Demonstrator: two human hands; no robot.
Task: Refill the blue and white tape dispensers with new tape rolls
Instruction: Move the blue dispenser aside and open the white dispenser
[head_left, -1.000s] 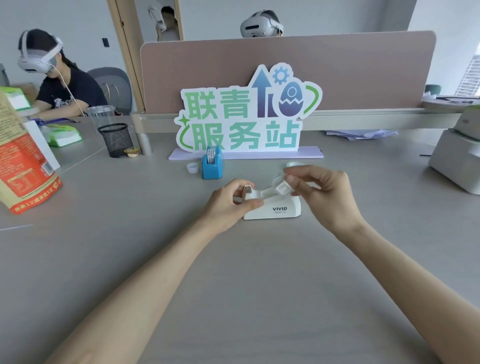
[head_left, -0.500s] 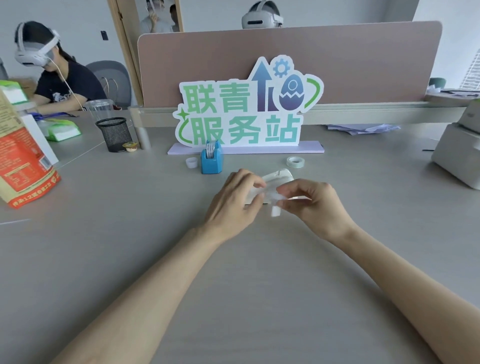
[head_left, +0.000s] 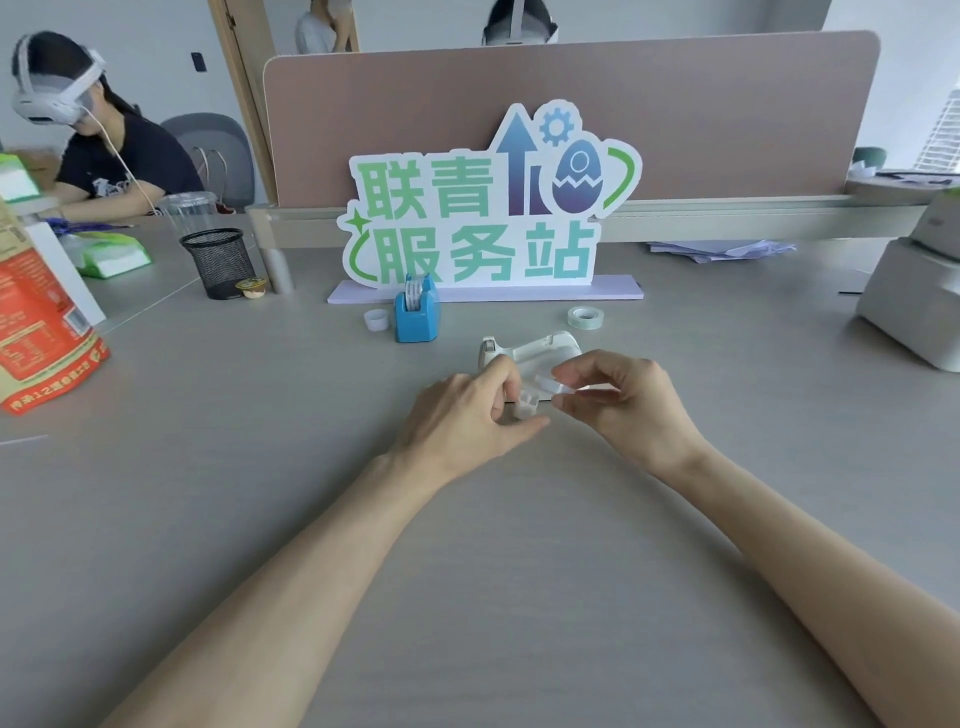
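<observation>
White dispenser (head_left: 543, 349) half-hidden behind left hand (head_left: 462, 415); right hand (head_left: 631, 402) pinches blurred piece (head_left: 563, 386).

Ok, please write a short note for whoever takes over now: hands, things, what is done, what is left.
Left hand: fingers curled on the white dispenser, steadying it.
Right hand: pinches a small clear piece just in front of it; core or spindle, cannot tell.
Blue dispenser: upright, a roll in it; a small white ring lies left of it.
New tape roll: flat on the table behind the white dispenser.
Done: blue one looks refilled.
Left: put the new roll into the white one.
</observation>
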